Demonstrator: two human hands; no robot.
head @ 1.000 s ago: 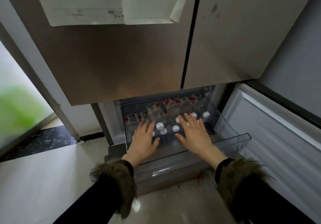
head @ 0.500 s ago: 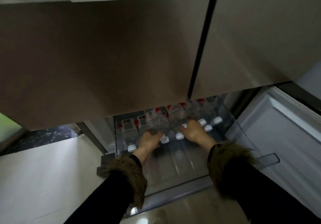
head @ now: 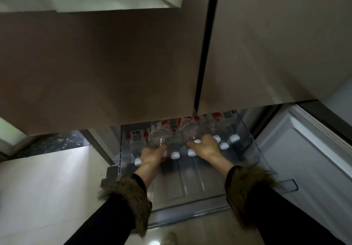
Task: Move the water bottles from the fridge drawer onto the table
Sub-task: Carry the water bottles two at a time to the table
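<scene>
Several clear water bottles with white caps and red-and-white labels lie side by side in the pulled-out clear fridge drawer (head: pixel 192 191), caps towards me. My left hand (head: pixel 153 154) grips the neck end of one bottle (head: pixel 161 132), which is tilted up above the row. My right hand (head: pixel 204 147) is closed on the neck of another bottle (head: pixel 187 128), also raised. Other bottles (head: pixel 224 145) stay in the drawer to the right, one (head: pixel 137 161) at the far left. Their far ends are hidden under the upper fridge doors.
The brown upper fridge doors (head: pixel 106 69) hang low over the drawer. An open lower door (head: pixel 308 153) stands to the right. The pale floor (head: pixel 47 184) lies to the left. The front part of the drawer holds no bottles. No table is in view.
My hands went from flat and open above the caps to closed on two bottle necks. Both gripped bottles now tilt up out of the row. The view has dipped closer to the drawer.
</scene>
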